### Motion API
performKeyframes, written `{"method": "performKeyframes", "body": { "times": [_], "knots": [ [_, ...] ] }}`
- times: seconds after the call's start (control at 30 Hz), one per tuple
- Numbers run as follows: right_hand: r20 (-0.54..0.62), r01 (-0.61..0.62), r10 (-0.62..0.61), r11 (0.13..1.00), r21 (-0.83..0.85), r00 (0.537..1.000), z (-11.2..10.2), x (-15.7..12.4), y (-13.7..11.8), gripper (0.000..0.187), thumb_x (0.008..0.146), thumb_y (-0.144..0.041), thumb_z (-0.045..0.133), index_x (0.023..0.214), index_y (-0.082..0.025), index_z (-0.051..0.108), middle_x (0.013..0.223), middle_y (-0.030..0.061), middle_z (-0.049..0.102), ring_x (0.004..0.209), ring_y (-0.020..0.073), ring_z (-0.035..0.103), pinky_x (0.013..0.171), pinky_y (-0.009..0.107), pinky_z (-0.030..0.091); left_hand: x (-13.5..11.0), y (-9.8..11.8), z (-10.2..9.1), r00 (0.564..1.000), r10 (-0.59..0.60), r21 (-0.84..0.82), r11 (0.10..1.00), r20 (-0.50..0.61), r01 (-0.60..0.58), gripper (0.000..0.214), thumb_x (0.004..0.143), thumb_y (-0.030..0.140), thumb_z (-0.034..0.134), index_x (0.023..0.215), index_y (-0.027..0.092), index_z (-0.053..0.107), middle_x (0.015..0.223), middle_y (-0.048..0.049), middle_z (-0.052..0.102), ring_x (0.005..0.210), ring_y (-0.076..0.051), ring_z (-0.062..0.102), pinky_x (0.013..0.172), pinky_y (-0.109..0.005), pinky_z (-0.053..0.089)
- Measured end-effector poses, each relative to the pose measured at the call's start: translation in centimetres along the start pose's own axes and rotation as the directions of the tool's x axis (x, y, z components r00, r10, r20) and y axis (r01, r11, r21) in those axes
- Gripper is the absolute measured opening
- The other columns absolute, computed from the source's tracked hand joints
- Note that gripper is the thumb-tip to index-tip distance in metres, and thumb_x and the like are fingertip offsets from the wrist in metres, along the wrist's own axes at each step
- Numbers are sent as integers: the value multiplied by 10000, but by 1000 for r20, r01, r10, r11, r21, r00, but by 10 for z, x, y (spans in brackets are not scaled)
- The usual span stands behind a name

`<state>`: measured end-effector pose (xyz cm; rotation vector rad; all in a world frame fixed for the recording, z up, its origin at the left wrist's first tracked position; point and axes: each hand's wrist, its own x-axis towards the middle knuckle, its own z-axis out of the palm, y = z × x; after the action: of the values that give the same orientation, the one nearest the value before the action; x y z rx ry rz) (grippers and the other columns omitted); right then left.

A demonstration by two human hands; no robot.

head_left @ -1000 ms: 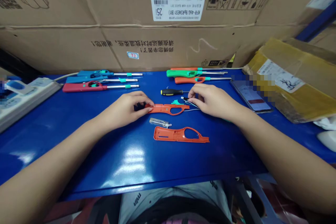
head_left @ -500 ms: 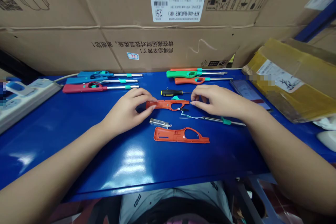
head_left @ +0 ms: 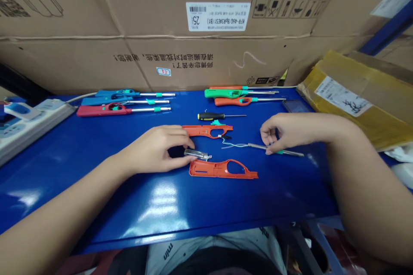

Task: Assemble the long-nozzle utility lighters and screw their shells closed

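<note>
My left hand (head_left: 164, 148) has its thumb and fingers closed round a small clear fuel tank (head_left: 196, 154), which lies on the table. Over at the right, my right hand (head_left: 277, 133) pinches a thin metal lighter tube (head_left: 256, 146) with a green collar; thin wires (head_left: 235, 144) run from its left end. An orange lighter shell half (head_left: 222, 169) lies nearest me, inner side up. Behind the tank is the other orange shell half (head_left: 204, 131), its left end partly hidden by my left fingers. A green trigger piece (head_left: 217, 123) lies just behind it.
A black and yellow screwdriver (head_left: 211, 116) lies farther back. Whole lighters stand in two groups: blue and red (head_left: 103, 110) at left, green and orange (head_left: 226, 93) at right. A power strip (head_left: 38, 116), phone (head_left: 295, 106) and taped carton (head_left: 351, 99) flank the table.
My left hand has left the rear shell half and come down to the fuel tank. My right hand has moved right and towards me, onto the metal tube.
</note>
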<state>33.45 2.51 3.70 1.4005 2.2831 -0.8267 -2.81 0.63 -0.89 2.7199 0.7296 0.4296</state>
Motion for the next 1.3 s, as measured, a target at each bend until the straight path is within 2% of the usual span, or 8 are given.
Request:
{"method": "performKeyframes", "body": {
  "times": [0.23,0.53,0.63,0.73,0.87,0.93,1.1,1.3],
  "knots": [
    [-215,119,-130,991,-65,968,6,12,-13,132,820,-350,654,818,-219,673,873,20,710,797,195,629,694,307,438,2,5,5,1000,-2,-11,1000,31,3,188,953,354,621,1019,200,706,973,-45,718,896,-189,665,818,-324,520],
    [-248,227,-225,974,-20,942,11,19,-20,202,846,-400,702,851,-203,657,898,27,693,809,177,612,694,287,446,1,4,-2,997,-71,101,993,22,68,202,928,384,610,940,200,692,879,-41,695,789,-188,643,719,-315,505],
    [-330,278,-279,959,-49,902,10,18,-19,248,858,-436,693,940,-203,681,958,46,699,845,188,620,731,297,465,2,10,-4,999,-50,139,989,-15,52,220,910,384,626,1016,201,687,959,-57,707,879,-213,644,810,-346,509],
    [-453,309,-319,946,-99,832,9,17,-22,244,887,-428,656,930,-191,697,936,58,706,822,189,624,733,302,465,4,20,0,999,-22,119,993,-24,25,291,902,432,650,1109,231,690,1098,-66,710,986,-230,638,905,-377,490],
    [-569,205,-298,953,-223,766,9,16,-28,224,916,-386,610,857,-188,696,861,54,699,763,188,602,702,313,428,8,33,14,1000,-10,73,997,-17,11,391,868,492,701,1176,251,688,1208,-62,689,1097,-256,618,956,-408,448],
    [-553,173,-277,957,-233,786,10,15,-28,227,926,-375,581,857,-192,697,874,56,700,770,192,603,701,316,424,9,37,21,999,-32,34,999,-21,32,353,889,462,689,1171,250,689,1192,-57,690,1109,-248,616,965,-404,431],
    [-303,132,-166,983,-129,938,9,10,-16,209,831,-412,681,876,-209,692,906,40,716,790,197,622,696,307,448,9,38,28,995,-93,-64,994,-47,90,196,902,343,681,1074,251,704,1118,-28,700,1075,-215,620,973,-386,407],
    [-261,88,-115,990,-113,958,10,10,-12,107,837,-314,638,838,-207,649,885,36,709,753,184,603,659,302,440,10,38,28,988,-130,-80,989,-82,123,177,870,354,717,1010,246,705,1072,-31,708,1044,-225,616,943,-398,413]
  ]
}}
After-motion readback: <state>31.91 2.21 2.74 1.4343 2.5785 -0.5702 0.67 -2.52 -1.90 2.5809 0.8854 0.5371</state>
